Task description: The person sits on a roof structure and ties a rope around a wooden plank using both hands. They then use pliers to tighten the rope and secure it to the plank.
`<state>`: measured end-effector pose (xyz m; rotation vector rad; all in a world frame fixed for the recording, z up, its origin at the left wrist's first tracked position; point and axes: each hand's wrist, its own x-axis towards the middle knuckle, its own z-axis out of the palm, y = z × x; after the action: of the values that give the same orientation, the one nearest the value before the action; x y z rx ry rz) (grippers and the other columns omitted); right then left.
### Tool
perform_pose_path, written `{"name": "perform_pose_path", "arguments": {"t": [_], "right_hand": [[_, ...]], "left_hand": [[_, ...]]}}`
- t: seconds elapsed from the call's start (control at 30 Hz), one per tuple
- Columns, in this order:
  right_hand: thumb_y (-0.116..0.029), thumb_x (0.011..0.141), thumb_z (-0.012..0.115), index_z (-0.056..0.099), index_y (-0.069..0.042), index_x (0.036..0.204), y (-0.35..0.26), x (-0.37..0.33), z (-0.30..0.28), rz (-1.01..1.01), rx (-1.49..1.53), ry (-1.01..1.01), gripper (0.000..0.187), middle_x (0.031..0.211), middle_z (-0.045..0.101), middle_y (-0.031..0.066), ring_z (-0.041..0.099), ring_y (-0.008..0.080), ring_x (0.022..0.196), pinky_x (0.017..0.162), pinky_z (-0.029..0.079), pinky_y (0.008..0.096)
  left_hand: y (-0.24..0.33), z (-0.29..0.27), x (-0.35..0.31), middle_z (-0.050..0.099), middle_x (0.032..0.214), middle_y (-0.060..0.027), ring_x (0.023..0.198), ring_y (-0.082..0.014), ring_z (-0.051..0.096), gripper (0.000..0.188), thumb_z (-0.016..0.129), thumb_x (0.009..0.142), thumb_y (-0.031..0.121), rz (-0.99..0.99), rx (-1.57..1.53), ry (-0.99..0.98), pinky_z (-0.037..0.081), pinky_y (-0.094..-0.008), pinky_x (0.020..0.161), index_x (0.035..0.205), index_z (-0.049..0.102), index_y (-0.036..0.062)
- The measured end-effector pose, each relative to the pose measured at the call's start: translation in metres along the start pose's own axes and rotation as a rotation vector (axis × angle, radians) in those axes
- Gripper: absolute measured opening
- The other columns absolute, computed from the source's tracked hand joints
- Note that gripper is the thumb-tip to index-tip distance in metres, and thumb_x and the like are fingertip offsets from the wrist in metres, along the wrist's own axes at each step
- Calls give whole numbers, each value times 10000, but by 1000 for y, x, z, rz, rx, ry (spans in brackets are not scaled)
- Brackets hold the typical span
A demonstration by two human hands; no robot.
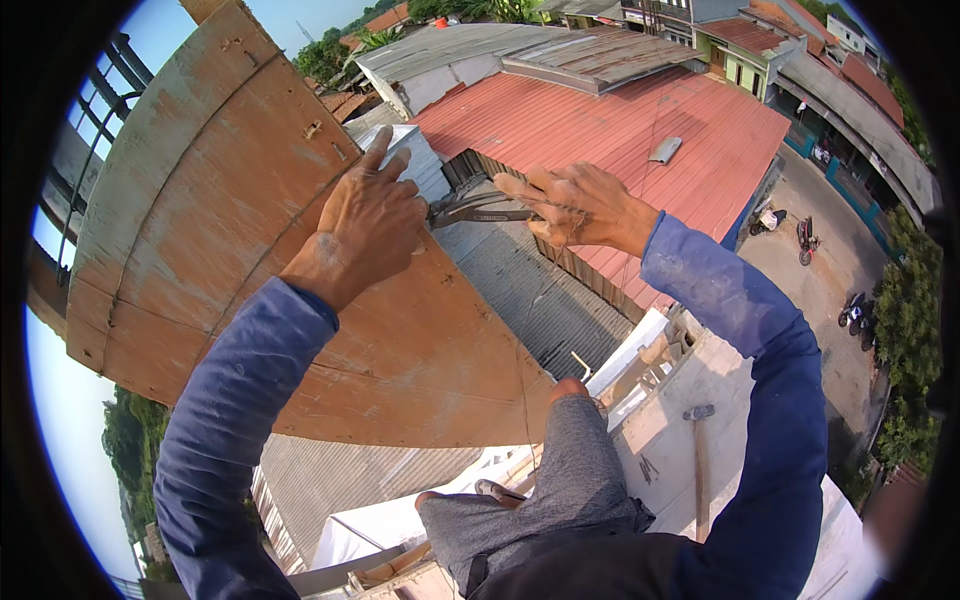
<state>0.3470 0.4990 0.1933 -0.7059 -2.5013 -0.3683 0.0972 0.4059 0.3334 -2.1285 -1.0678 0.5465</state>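
Observation:
A large brown plywood panel (200, 230), with thin wire (225, 122) running across its face, leans at my left. My left hand (365, 222) is at its right edge, index finger raised and the other fingers curled; what they grip is hidden. To the right of it, my right hand (585, 205) is closed round the handles of dark metal pincers (480, 214). The pincers' handles stand somewhat apart, and their head end reaches my left hand's fingers. Whether the jaws bite on wire cannot be made out.
A hammer (701, 465) lies on the pale concrete ledge (660, 425) at my right, near a few nails (648, 468). Beyond the ledge, far below, are a red metal roof (600, 130), a grey corrugated roof (540, 290) and a street (810, 270) with motorbikes. Steel bars (110, 85) rise behind the panel.

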Motion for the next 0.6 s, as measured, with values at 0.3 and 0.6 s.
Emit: {"name": "perform_pose_path", "arguments": {"t": [0.3,0.6], "right_hand": [[-430,950,651,579,-47,1284,-10,-17,6,-55,-454,462,513,837,554,35,598,195,766,609,493,331],[-311,945,765,701,-39,846,-6,-9,-2,482,1245,-590,297,608,640,35,625,88,491,429,505,241]], "left_hand": [[-2,0,3,757,1014,-55,1383,-299,503,165,728,797,223,-10,-22,-1,125,-519,1296,918,787,127],[0,-3,1,755,898,-37,1303,-278,544,136,667,800,209,-10,-30,100,155,-481,1294,768,773,130]]}}
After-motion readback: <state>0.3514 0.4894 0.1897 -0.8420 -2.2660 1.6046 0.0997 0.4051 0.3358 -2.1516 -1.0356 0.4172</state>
